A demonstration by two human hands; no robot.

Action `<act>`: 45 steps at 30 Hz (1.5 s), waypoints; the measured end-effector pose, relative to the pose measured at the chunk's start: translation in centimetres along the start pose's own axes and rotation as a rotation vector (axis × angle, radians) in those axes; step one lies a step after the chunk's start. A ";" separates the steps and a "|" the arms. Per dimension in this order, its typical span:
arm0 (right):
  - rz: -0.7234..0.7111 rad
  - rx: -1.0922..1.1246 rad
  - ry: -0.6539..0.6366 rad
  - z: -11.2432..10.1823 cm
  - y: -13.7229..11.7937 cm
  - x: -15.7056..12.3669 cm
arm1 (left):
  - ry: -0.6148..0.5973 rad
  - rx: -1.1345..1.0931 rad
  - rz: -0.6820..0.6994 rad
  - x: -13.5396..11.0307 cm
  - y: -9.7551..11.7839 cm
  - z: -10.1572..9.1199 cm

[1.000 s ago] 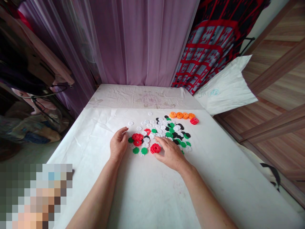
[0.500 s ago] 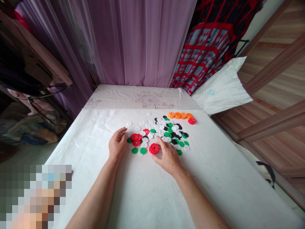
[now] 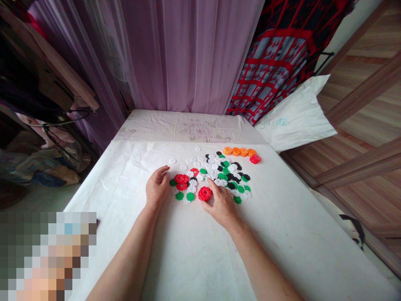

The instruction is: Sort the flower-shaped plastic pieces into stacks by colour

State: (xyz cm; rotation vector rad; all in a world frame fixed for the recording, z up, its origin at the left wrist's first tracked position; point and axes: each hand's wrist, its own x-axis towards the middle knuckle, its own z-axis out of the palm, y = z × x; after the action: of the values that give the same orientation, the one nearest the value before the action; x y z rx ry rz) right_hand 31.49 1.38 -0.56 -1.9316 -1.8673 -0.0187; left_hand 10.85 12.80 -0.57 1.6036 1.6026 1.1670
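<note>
A scatter of small flower-shaped plastic discs [image 3: 216,172] in white, green, black and red lies on a white-covered table [image 3: 194,255]. My right hand [image 3: 222,202] rests at the near edge of the scatter, thumb and fingers closing around a red disc [image 3: 204,193] that lies on the cloth. My left hand [image 3: 157,187] rests on the cloth at the left of the pile, fingers loosely curled and apart, beside a cluster of joined red discs [image 3: 181,180]. It holds nothing. A row of joined orange discs [image 3: 239,151] with a red one at its end sits at the far right of the pile.
A purple curtain [image 3: 188,54] hangs behind the table. A red and black patterned cloth [image 3: 275,54] and a white plastic bag [image 3: 297,117] are at the far right. Dark clutter stands on the left. A wooden floor runs along the right side.
My right hand has slid a little left and curled in around the red disc. My left hand has stayed put.
</note>
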 end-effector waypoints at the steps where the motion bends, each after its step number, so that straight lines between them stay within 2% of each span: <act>1: -0.003 -0.001 0.000 0.0 0.0 0.0 | 0.000 0.000 0.001 0.0 0.0 0.0; 9: -0.069 0.082 0.021 -0.8 0.2 -0.2 | 0.017 -0.012 -0.006 0.0 -0.6 0.2; 14: -0.166 0.147 0.022 -1.8 0.5 3.8 | 0.090 -0.100 -0.006 0.3 -1.4 0.4; 19: -0.167 -0.004 -0.256 -1.8 -0.6 9.4 | 0.100 -0.155 -0.006 0.5 -1.7 0.5; 24: -0.207 -0.233 -0.479 -2.4 -2.1 12.3 | 0.092 -0.169 -0.014 0.3 -1.7 0.6; 28: -0.257 -0.334 -0.533 -2.8 -2.6 12.9 | 0.084 -0.149 -0.019 0.2 -1.5 0.6; 35: -0.312 -0.308 -0.492 -2.3 -1.9 12.3 | 0.063 -0.109 -0.008 0.1 -1.1 0.4; 45: -0.276 -0.271 -0.518 -1.3 -1.6 13.5 | 0.055 -0.083 0.001 0.1 -0.9 0.4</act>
State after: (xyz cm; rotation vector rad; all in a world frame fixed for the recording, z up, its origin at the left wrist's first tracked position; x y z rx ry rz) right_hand 31.45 13.71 5.35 -1.9644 -2.5802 0.1671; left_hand 10.75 13.06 -1.55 1.5324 1.5660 1.2714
